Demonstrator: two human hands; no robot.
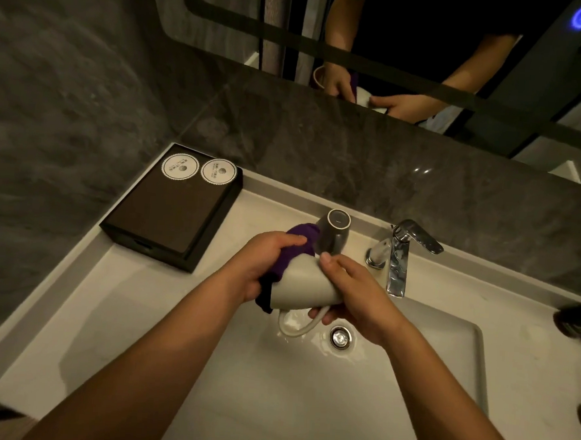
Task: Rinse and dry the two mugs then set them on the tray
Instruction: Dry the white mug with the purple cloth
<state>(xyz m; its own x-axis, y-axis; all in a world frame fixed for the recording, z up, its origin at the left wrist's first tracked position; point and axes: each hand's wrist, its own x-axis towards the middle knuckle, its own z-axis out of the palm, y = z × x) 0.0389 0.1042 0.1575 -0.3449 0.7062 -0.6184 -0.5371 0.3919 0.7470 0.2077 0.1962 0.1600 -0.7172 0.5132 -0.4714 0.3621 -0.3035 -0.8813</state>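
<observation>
A white mug [304,283] lies on its side above the sink basin [425,381], handle hanging down. My right hand [349,296] grips its base end. My left hand [262,265] holds a purple cloth [298,240] pressed against the mug's open end. A second mug [334,232], grey, stands upside down on the counter ledge behind my hands. The dark tray [167,209] sits at the counter's back left corner, with two round white paper coasters [198,169] at its far end.
A chrome faucet [400,257] stands to the right of the grey mug, its spout over the basin; no water runs. The drain [341,337] lies below my right hand. Dark objects [578,324] sit at the counter's right edge. A mirror [394,56] hangs above.
</observation>
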